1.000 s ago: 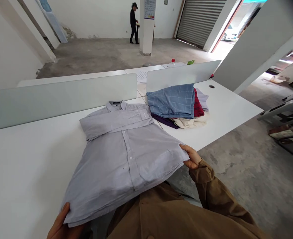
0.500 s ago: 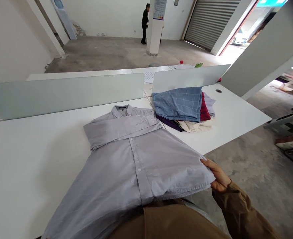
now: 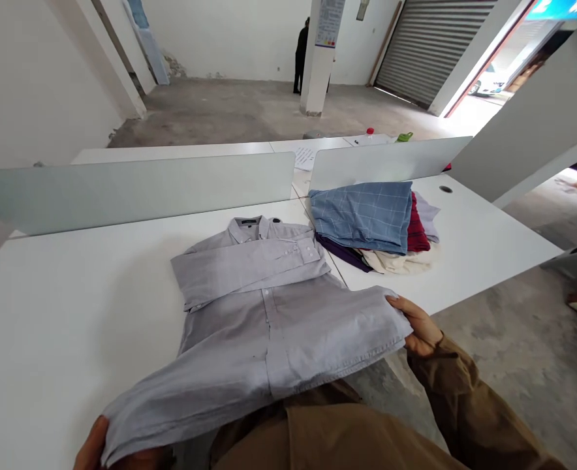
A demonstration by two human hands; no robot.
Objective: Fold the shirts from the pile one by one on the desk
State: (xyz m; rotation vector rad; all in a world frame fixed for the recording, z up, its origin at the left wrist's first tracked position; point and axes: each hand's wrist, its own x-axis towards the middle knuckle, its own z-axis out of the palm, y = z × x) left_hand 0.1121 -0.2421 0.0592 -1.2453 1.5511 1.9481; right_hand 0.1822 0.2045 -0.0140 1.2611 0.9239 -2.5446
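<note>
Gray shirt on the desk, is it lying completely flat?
No, the left hand and right hand hold the lower end of the gray button-up shirt up, while its collar end rests on the white desk.

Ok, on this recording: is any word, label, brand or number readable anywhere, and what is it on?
Nothing is readable.
Collar label on the grey shirt: too small.
Poster on the pillar: too small.
Paper sheet: too blurred.
Teal sign: cut off, unreadable.

The left hand [image 3: 91, 447] is cut off by the bottom edge (its fingers vanish behind the shirt [image 3: 249, 339]); a pillar [image 3: 318, 65] partly hides the far person [image 3: 300, 55]; the sheet's [image 3: 305, 156] print is too small to read.
</note>
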